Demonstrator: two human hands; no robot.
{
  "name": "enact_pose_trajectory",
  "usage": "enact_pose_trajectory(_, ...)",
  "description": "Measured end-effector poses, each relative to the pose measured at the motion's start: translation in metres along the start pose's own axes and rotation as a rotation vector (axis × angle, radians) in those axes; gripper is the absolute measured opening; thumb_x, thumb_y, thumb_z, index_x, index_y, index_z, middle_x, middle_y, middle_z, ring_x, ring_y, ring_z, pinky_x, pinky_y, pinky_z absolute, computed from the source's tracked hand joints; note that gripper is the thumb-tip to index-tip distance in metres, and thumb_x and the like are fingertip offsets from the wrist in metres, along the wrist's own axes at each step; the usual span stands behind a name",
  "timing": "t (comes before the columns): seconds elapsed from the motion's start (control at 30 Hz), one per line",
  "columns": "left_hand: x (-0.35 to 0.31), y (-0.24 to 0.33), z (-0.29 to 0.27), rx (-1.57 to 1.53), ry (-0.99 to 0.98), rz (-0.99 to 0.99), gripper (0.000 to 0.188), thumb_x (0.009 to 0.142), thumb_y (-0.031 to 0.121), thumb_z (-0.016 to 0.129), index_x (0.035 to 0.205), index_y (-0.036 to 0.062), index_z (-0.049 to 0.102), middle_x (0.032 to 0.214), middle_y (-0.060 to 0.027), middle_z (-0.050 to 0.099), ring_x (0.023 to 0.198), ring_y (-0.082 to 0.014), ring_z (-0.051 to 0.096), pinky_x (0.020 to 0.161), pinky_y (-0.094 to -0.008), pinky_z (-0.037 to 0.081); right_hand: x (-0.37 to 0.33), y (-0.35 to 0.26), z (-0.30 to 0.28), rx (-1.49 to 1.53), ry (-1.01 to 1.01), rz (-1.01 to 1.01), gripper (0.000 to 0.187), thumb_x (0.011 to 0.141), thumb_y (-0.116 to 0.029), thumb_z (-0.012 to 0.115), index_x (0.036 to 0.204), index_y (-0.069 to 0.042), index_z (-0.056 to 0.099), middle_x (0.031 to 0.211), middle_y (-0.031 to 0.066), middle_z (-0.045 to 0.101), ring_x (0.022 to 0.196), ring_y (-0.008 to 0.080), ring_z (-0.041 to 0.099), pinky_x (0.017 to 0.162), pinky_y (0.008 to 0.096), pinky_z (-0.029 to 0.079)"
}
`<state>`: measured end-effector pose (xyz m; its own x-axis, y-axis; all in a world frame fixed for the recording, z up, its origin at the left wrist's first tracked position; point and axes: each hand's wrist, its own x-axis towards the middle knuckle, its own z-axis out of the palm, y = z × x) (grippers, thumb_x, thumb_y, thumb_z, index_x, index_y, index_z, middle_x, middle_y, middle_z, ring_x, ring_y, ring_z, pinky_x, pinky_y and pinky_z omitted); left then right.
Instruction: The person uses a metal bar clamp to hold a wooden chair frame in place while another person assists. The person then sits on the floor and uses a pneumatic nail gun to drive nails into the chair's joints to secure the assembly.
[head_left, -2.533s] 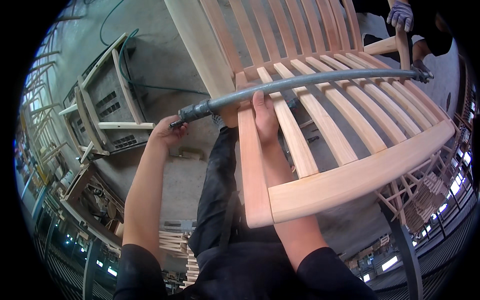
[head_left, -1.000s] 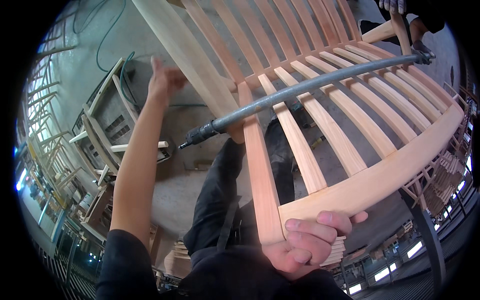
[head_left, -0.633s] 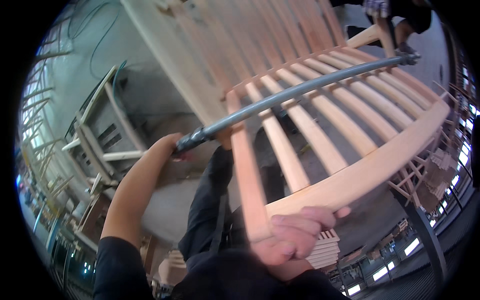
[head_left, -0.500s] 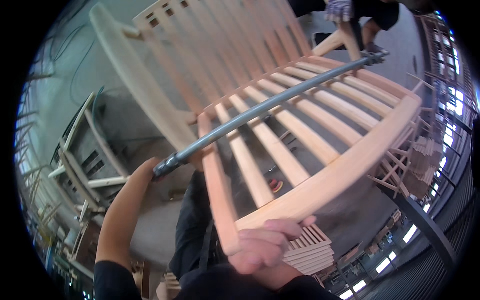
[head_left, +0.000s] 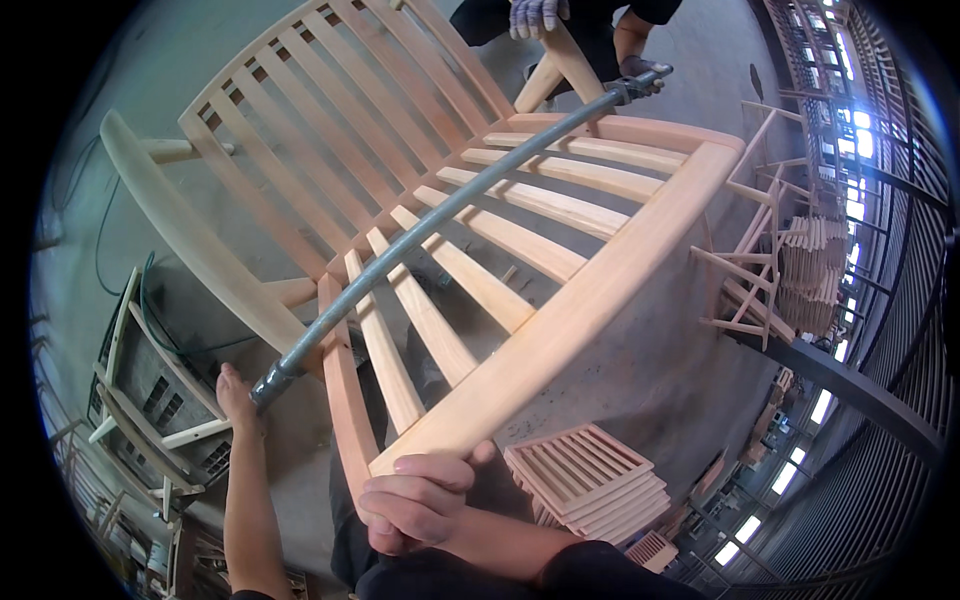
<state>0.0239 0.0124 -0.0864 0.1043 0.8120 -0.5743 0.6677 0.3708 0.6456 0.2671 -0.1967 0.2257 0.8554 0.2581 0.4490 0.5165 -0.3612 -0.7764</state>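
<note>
A pale wooden chair frame (head_left: 560,355) with a slatted seat and slatted back tilts in front of me. Across its seat, side to side, runs a long grey bar clamp (head_left: 430,220). At the clamp's near left end is my left hand (head_left: 238,397), closed about the end fitting, its fingers partly hidden. My right hand (head_left: 415,500) wraps round the front left corner of the seat frame. At the far end, a co-worker's hand (head_left: 640,72) is by the clamp jaw, and their other, gloved hand (head_left: 537,16) rests at the far armrest.
Below the seat's front rail is a stack of slatted wooden panels (head_left: 590,480). More wooden frames (head_left: 165,400) stand on the floor to the left, near a thin green hose (head_left: 150,300). Bare chair parts and piled pieces (head_left: 800,260) stand at the right, by a dark metal beam (head_left: 850,385).
The chair and clamp sit further left in view, and more of the chair's back shows. Both my hands have shifted left and stay at the clamp end and seat corner.
</note>
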Motion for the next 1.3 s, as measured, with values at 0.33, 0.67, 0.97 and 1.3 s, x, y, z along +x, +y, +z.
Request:
enact_pose_trajectory(0.33, -0.134, 0.081, -0.046, -0.111, 0.002, 0.043, 0.037, 0.108, 0.035, 0.046, 0.108, 0.005, 0.068, 0.129, -0.0136, 0.067, 0.113, -0.0171, 0.06, 0.098, -0.0321, 0.045, 0.004, 0.004, -0.002, 0.004, 0.002, -0.024, 0.011, 0.08, -0.025, 0.059, 0.074, -0.02, 0.066, 0.071, -0.0092, 0.066, 0.091, 0.0137, 0.057, 0.116, 0.0435, 0.016)
enact_pose_trajectory(0.67, -0.181, 0.038, -0.06, -0.895, -0.36, -0.531, 0.031, 0.101, 0.029, 0.061, 0.123, 0.0077, 0.064, 0.121, -0.0046, 0.066, 0.114, -0.0208, 0.06, 0.097, -0.0351, 0.046, 0.003, -0.001, -0.011, -0.006, -0.101, 0.009, 0.006, 0.076, -0.022, 0.063, 0.079, -0.019, 0.067, 0.077, -0.006, 0.068, 0.095, 0.0138, 0.061, 0.122, 0.0471, 0.008)
enact_pose_trajectory(0.97, -0.141, -0.009, -0.029, 0.162, -0.386, -0.191, 0.023, 0.089, 0.014, 0.073, 0.07, 0.0049, 0.062, 0.063, 0.0008, 0.055, 0.057, -0.0097, 0.05, 0.053, -0.029, 0.04, 0.001, 0.0, -0.011, -0.027, -0.12, 0.006, 0.006, 0.076, -0.023, 0.063, 0.079, -0.02, 0.067, 0.078, -0.007, 0.068, 0.095, 0.013, 0.061, 0.121, 0.0468, 0.01)
enact_pose_trajectory(1.3, -0.06, -0.03, -0.015, -0.47, -0.3, -1.099, 0.016, 0.093, 0.015, 0.064, 0.096, 0.0002, 0.071, 0.08, -0.0075, 0.074, 0.058, -0.0149, 0.064, 0.047, -0.0246, 0.048, 0.002, 0.003, -0.007, -0.037, -0.073, -0.007, 0.009, 0.076, -0.026, 0.061, 0.077, -0.02, 0.068, 0.077, -0.0072, 0.068, 0.095, 0.0125, 0.06, 0.119, 0.0461, 0.011)
